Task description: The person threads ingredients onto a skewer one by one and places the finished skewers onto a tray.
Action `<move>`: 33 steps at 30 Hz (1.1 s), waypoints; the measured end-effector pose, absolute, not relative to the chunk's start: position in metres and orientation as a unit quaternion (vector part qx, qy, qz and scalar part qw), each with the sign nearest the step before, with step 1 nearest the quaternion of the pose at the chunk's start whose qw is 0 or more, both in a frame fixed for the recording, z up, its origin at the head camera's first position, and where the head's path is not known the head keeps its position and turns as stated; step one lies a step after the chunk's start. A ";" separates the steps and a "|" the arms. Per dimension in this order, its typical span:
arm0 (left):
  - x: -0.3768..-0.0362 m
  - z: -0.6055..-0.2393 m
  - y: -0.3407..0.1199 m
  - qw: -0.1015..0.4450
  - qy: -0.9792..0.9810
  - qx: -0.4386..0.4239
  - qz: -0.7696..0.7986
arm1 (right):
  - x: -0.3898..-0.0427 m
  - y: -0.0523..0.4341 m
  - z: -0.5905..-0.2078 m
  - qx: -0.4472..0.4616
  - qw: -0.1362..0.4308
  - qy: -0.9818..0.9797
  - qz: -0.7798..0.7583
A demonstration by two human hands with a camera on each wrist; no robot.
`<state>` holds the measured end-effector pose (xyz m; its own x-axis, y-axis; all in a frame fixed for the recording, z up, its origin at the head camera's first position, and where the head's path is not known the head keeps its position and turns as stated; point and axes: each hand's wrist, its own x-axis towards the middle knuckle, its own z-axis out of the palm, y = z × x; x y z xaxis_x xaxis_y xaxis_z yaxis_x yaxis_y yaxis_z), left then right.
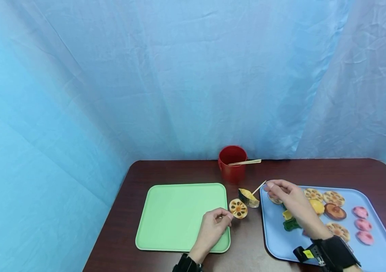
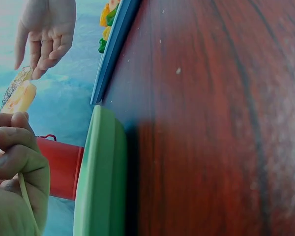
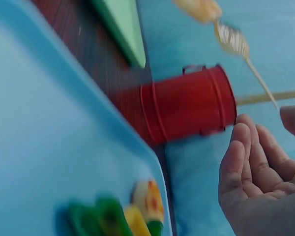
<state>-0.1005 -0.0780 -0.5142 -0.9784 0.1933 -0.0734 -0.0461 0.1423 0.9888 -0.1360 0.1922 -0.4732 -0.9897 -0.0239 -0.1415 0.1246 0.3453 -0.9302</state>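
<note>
1. The left grip [image 1: 211, 228] has its fingers curled round a skewer [image 1: 259, 187], pinching it near the lower end; the left wrist view shows stick coming out beneath those fingers.
2. The right grip [image 1: 289, 198] is loose, thumb apart from fingers, holding nothing visible. Its thumb lies at the skewer's bare tip; whether they touch, I cannot tell.
3. The relation that matters: the skewer's long axis slants from the left grip away from the body and rightward, tip toward the right grip. The left is the nearer hand to the food, the right to the tip.
4. Threaded on it are two pieces: one skewered lotus slice [image 1: 238, 209] just beside the left fingers, then one dark-rinded yellow wedge [image 1: 248, 198]. Both hang over the gap between the trays.
5. Trays on the bench [image 1: 247, 245]: one green tray [image 1: 175, 215], one blue tray [image 1: 380, 253].
6. On the blue one: four loose lotus slices [image 1: 333, 198] in sight, three pink pieces [image 1: 363, 224] in a row, one brown cap [image 1: 335, 212], one yellow round [image 1: 317, 206]. Green and yellow bits [image 1: 291, 224] are partly hidden by the right arm, so uncounted.
7. One red cup [image 1: 232, 173] stands behind, with spare sticks [image 1: 252, 161], too bunched to count.
</note>
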 end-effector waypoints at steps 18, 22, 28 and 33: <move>-0.103 -0.516 -0.080 0.099 0.746 0.027 0.658 | -0.156 0.210 -0.488 -0.067 -0.041 0.964 -0.253; -0.103 -0.515 -0.080 0.099 0.746 0.025 0.658 | -0.156 0.211 -0.489 -0.070 -0.042 0.972 -0.222; -0.103 -0.515 -0.080 0.100 0.745 0.025 0.659 | -0.158 0.211 -0.492 -0.067 -0.021 0.980 -0.188; -0.103 -0.515 -0.080 0.101 0.744 0.025 0.660 | -0.161 0.210 -0.494 -0.061 0.011 0.984 -0.166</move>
